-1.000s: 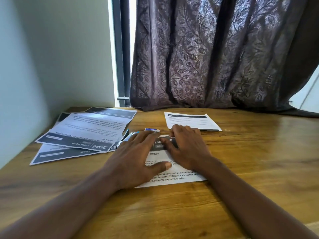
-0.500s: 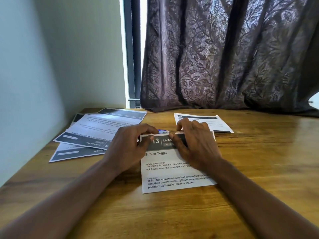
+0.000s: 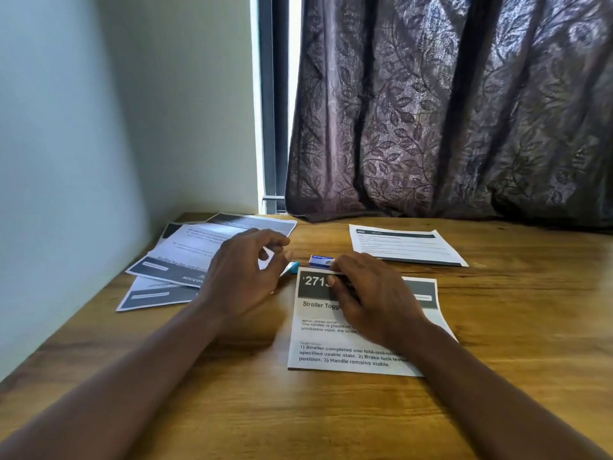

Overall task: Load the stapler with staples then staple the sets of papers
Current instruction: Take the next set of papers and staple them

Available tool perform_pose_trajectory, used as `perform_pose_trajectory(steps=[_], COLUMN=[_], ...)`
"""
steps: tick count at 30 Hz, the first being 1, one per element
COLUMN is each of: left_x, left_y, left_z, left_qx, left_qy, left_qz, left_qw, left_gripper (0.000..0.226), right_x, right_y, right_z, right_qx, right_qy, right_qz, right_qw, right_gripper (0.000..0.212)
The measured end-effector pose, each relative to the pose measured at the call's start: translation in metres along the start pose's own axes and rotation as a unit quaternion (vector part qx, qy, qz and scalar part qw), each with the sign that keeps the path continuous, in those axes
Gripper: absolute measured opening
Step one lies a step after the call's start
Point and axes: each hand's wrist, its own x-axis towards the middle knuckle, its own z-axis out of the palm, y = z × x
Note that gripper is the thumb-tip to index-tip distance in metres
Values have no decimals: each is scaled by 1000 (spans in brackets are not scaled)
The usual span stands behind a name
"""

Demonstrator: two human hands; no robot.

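Two hands: we have both over the wooden table [image 3: 497, 376], neither one holding the stapler.
Left hand [image 3: 243, 277]: raised a little above the table, fingers curled with thumb and forefinger near each other but, as far as we see, closed on nothing. It is just beside a small teal thing [image 3: 293, 267].
Teal thing: prob. the stapler – only a corner shows past the hand, so we cannot tell for sure.
Right hand [image 3: 371, 293]: lies flat on the front paper set [image 3: 348, 356], fingers together and pressing near its dark header.
Staple box [image 3: 321, 260]: small blue-white box, touching or nearly touching the top edge of the front set, by the right fingertips.
Other papers: loose fanned pile [image 3: 185, 260] at the left by the wall; one more set [image 3: 404, 244] at the back right.
Risk 1: if the right hand lifts early, the sheets can slide apart and the staple goes in crooked, or misses the lower sheet.
Risk 2: we cannot see if staples are loaded – pressing an empty stapler gives no binding.
Risk 3: the left hand, reaching, may push the teal thing under the left pile.
Risk 4: the box is close to the fingers – a knock can spill the strips.
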Motion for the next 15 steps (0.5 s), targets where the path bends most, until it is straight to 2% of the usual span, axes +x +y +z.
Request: perform_pose_trajectory(steps=[3,10,12,15], left_x=[-2,-2,-3,-4], left_y=[-9,-8,-8,-9], left_z=[-3,-2,1,3], left_qx=[40,143,133,79], left_qy=[-64,-152,-140,-76], left_qz=[-44,-77,-81,-78], left_qw=[996,975,978,991], left_gripper=[33,58,55,43], right_x=[0,-1,0,1], right_y=[1,2,2,0], right_z=[0,1,1,1], right_qx=[3,16,15,19], right_qy=[-19,-38,-42,-53], right_qz=[10,12,18,27], right_qw=[1000,999,999,998], right_gripper=[18,17,18,20])
